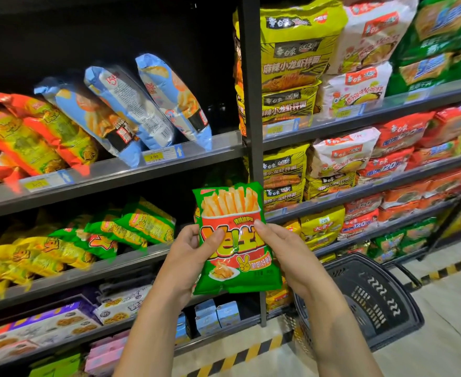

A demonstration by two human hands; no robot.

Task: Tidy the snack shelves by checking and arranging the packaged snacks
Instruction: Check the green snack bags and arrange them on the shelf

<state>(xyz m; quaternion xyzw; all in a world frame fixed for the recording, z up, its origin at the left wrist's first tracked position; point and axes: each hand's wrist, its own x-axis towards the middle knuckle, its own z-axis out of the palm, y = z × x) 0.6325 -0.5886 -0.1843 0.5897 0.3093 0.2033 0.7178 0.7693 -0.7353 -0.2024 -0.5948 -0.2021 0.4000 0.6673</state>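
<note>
The left hand [188,254] and the right hand [283,251] are reaching out from the bottom of the view and together holding a green bag of fry-shaped snacks [233,210] upright in front of the shelving, its printed face turned toward the camera. Each hand is gripping one side edge of the bag, thumb pressing on the front and the other fingers curling behind it. Just to the right of the right forearm, a black plastic shopping basket [373,297] is sitting on the floor close to the shelf base. Beyond the hands, small blue cartons [215,317] and flat biscuit boxes [60,322] are lying on the lower shelves. One shelf up, matching green bags [137,227] are leaning in a row beside yellow bags [33,257]. Above those, light blue bags [153,104] are slanting to the left next to red-and-yellow bags [41,131], with a yellow price label [154,157] showing on the shelf edge. Past the dark upright post [251,104], instant noodle multipacks [289,63] are filling the right-hand bay.
</note>
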